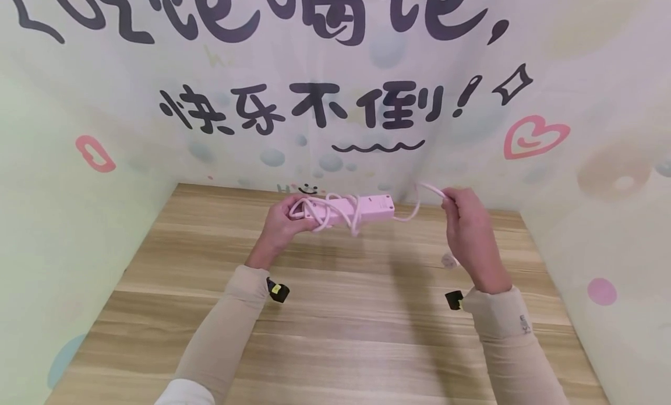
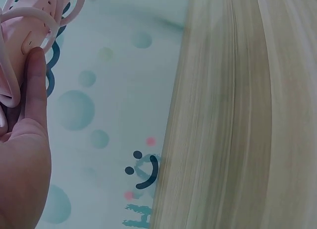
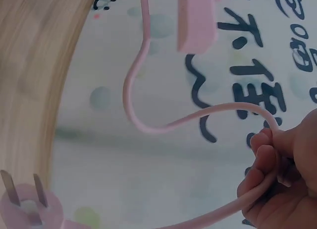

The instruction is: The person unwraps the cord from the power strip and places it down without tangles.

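Beige sleeves (image 1: 222, 326) are nearest. Left hand (image 1: 280, 227) grips one end of the power strip (image 1: 374, 207); opposite it, right hand (image 1: 472, 230), with curled fingers, pinches the cord (image 3: 213, 109). Gentle tension seems best, minding the plug (image 3: 29, 206) near the right hand.

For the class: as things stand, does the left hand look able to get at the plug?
Probably not: the left hand is taken up gripping the pink power strip, and the plug is over by the right hand. Freeing the left hand first might open the way.
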The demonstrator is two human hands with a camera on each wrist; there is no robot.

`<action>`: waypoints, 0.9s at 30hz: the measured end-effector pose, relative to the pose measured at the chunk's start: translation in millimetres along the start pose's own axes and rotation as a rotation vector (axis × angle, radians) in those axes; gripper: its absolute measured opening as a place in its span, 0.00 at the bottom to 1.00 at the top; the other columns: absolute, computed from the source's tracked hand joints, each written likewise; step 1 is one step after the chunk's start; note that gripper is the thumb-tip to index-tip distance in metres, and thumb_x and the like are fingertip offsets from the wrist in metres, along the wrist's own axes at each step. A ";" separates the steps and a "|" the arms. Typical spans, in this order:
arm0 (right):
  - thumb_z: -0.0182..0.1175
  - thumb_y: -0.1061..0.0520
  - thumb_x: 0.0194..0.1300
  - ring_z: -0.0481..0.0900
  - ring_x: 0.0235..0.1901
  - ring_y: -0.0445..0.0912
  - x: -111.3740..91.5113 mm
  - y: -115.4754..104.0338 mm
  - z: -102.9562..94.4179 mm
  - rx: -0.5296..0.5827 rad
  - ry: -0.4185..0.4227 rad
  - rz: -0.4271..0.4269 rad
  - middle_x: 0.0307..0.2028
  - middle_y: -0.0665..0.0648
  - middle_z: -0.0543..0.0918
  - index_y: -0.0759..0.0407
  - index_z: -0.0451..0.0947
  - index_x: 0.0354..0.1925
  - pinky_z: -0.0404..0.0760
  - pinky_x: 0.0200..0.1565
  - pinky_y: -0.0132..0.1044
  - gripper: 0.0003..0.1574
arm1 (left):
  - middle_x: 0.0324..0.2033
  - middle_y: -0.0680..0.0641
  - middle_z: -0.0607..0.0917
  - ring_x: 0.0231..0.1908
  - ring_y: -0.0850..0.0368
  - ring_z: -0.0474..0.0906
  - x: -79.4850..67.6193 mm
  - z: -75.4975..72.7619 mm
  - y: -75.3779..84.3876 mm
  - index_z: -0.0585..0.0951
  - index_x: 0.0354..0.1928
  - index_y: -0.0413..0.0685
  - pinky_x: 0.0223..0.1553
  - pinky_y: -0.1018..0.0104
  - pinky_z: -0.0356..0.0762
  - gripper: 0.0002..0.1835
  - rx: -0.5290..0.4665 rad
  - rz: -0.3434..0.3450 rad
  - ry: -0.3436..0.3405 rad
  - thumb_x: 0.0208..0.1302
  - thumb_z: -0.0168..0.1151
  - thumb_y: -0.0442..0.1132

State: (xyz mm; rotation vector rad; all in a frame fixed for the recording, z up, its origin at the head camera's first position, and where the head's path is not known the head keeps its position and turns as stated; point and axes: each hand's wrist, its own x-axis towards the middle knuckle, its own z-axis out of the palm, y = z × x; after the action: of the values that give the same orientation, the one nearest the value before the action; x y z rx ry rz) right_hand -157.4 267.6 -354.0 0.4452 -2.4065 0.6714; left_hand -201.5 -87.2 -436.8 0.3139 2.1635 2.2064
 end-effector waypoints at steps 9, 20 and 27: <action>0.54 0.68 0.74 0.79 0.36 0.60 -7.6 28.6 1.9 -0.027 -0.066 0.061 0.36 0.67 0.80 0.73 0.78 0.50 0.80 0.41 0.55 0.11 | 0.57 0.33 0.80 0.51 0.61 0.80 -1.2 -3.2 -0.4 0.75 0.61 0.32 0.52 0.75 0.83 0.30 -0.012 -0.005 0.015 0.52 0.71 0.23; 0.52 0.69 0.75 0.82 0.38 0.61 -24.8 63.8 21.8 -0.001 -0.170 0.085 0.34 0.66 0.84 0.72 0.79 0.46 0.80 0.44 0.56 0.10 | 0.54 0.38 0.81 0.50 0.62 0.80 -1.8 -4.6 0.3 0.75 0.61 0.30 0.52 0.75 0.83 0.31 -0.042 -0.003 0.017 0.52 0.69 0.22; 0.53 0.70 0.73 0.82 0.40 0.63 -32.3 80.5 36.8 0.030 -0.193 0.082 0.34 0.67 0.84 0.70 0.79 0.42 0.79 0.46 0.59 0.08 | 0.54 0.37 0.81 0.50 0.62 0.80 -0.9 -5.9 -2.3 0.75 0.61 0.30 0.51 0.75 0.83 0.31 -0.022 0.017 -0.008 0.52 0.70 0.23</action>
State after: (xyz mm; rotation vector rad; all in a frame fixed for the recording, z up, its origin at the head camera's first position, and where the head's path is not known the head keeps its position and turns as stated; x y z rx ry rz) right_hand -185.8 317.8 -428.5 0.4441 -2.6117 0.7302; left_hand -201.8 -93.0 -439.3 0.3416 2.1391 2.2322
